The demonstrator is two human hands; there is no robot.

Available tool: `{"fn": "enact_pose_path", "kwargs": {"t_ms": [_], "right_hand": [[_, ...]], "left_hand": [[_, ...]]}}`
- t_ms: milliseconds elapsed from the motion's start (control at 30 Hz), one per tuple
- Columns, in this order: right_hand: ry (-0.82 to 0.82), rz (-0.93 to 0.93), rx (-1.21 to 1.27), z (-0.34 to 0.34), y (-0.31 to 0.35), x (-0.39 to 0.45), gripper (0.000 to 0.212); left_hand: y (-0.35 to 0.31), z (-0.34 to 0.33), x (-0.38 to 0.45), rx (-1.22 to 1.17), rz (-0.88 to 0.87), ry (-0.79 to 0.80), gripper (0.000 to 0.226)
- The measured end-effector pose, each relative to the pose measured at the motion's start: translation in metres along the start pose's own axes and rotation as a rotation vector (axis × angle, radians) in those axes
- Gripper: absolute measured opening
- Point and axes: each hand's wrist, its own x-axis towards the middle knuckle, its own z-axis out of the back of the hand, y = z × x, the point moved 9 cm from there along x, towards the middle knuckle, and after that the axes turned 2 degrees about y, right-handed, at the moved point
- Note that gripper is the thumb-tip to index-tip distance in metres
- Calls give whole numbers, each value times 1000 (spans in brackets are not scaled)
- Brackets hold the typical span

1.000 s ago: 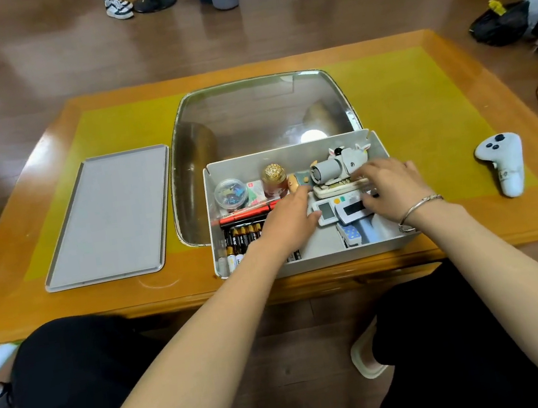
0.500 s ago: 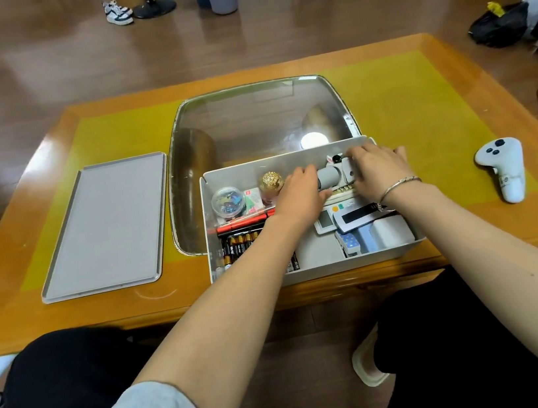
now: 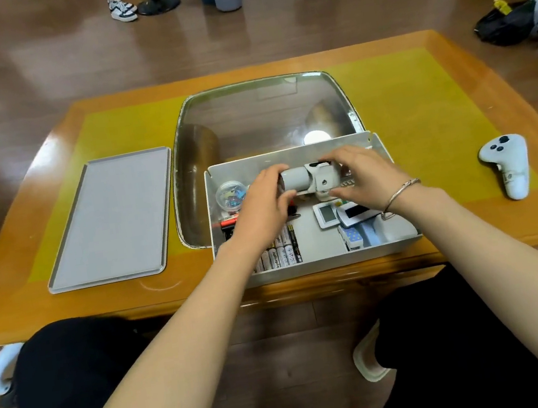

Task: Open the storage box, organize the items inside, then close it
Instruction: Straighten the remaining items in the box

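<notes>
Both hands hold a grey gadget above the open box on the table: left hand curls round its barrel, right hand pinches the other end. Lid lies left of the box.

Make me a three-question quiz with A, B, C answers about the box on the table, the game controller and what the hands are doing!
1. Where is the lid?
A. on the storage box
B. flat on the table, left of the box
C. on the floor

2. What colour is the controller?
A. white
B. red
C. black

3. What are the hands doing?
A. resting on the table
B. both holding the grey gadget
C. closing the box

Answers: 1 B, it lies left of the open storage box. 2 A, its shell is white. 3 B, the left hand and right hand grip its ends.
</notes>
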Motion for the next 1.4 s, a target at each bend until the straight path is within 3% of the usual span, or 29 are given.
{"fn": "enact_pose_path", "kwargs": {"t_ms": [233, 333, 433, 633, 767, 933, 1133, 1233, 1400], "right_hand": [[107, 142, -58, -35, 53, 1, 51], [179, 213, -96, -50, 71, 1, 48], [224, 253, -130, -60, 91, 5, 45], [349, 324, -338, -88, 122, 19, 59], [364, 312, -259, -100, 123, 24, 60], [296, 215, -121, -90, 108, 26, 57], [126, 36, -193, -32, 32, 15, 24], [188, -93, -268, -18, -10, 0, 30], [335, -89, -355, -31, -26, -18, 50]], "left_hand": [[26, 22, -46, 10, 91, 127, 35], [40, 31, -57, 134, 106, 184, 50], [45, 39, -62, 241, 112, 159, 61], [47, 38, -62, 403, 92, 94, 46], [52, 39, -58, 410, 113, 60, 40], [52, 38, -51, 446, 119, 20, 37], [35, 13, -41, 395, 53, 110, 37], [19, -8, -26, 301, 38, 175, 31], [4, -50, -2, 277, 66, 328, 36]]}}
